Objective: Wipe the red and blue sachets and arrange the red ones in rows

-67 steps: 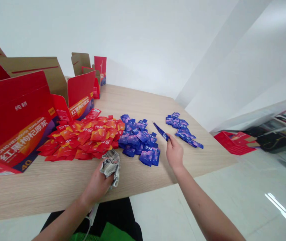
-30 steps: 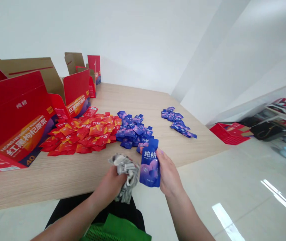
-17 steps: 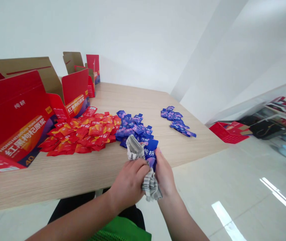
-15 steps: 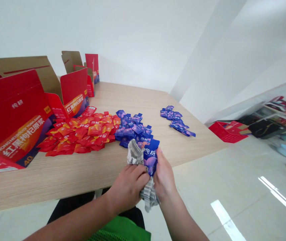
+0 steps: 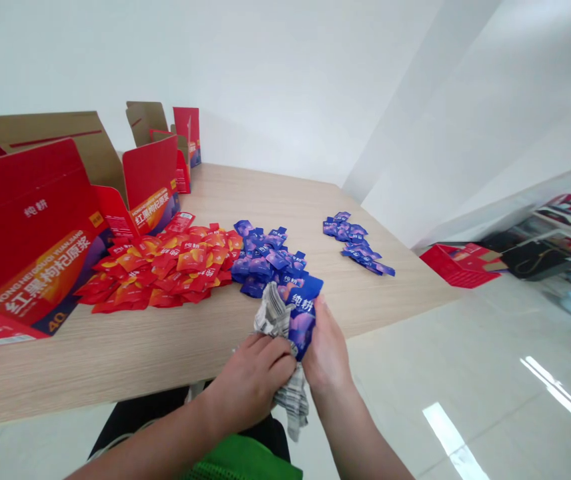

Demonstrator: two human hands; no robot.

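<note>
My right hand [image 5: 327,352] grips a blue foil sachet [image 5: 303,313] by its lower part, with the white-lettered top sticking up. My left hand [image 5: 249,383] is closed around a crumpled grey-and-white striped cloth [image 5: 273,318], pressing it against the sachet's left side. The cloth's lower end [image 5: 293,407] hangs below my hands, past the table edge. Just beyond them lies a heap of blue sachets [image 5: 265,267], touching a larger heap of red-and-orange sachets [image 5: 160,267]. A smaller strip of blue sachets [image 5: 355,243] lies farther right.
Open red cartons [image 5: 30,233] with printed fronts stand along the table's [image 5: 275,200] left side, with further cartons [image 5: 153,177] behind them. A red flattened carton [image 5: 458,265] lies on the floor to the right. The table's near edge runs just past my hands.
My hands have come together over the table edge. The cloth has moved from beside the sachet to against it, and the sachet has risen slightly and shifted right.
</note>
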